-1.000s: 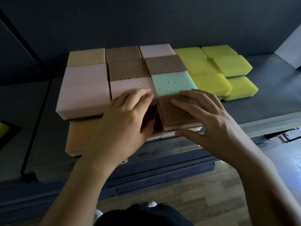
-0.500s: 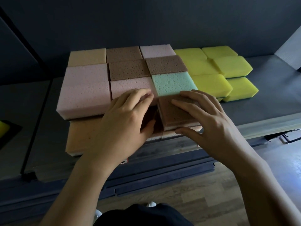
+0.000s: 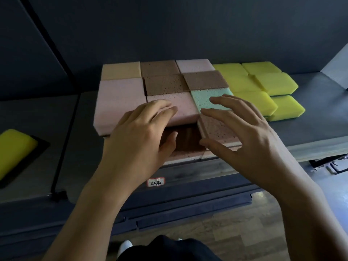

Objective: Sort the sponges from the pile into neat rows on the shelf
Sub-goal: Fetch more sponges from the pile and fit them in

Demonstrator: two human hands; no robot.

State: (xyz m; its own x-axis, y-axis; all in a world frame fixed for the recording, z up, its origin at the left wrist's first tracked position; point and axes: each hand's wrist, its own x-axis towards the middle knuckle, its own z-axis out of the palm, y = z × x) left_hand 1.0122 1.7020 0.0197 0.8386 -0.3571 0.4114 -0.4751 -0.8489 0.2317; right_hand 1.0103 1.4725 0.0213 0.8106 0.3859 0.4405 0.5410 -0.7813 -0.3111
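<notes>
Sponges lie in tight rows on the grey shelf point(image 3: 310, 127): pink point(image 3: 118, 98), brown point(image 3: 165, 83), tan point(image 3: 120, 70), one mint green point(image 3: 207, 98), and several yellow sponges point(image 3: 275, 83) at the right. A brown sponge point(image 3: 216, 129) sits at the front of the stack under my right hand point(image 3: 250, 132), whose fingers are spread just above it. My left hand point(image 3: 139, 136) hovers with spread fingers over the front pink sponge point(image 3: 184, 110) and a gap with a lower brown sponge point(image 3: 186, 142).
A lone yellow sponge point(image 3: 15, 147) rests in a black tray point(image 3: 40, 150) at the left. A black upright post point(image 3: 62, 129) divides the shelf sections. A small label point(image 3: 156, 182) sits on the shelf's front edge. Wooden floor lies below.
Both hands have lifted off the sponges and opened their fingers. The front brown sponge now lies released in its place. The view has tilted downward a little.
</notes>
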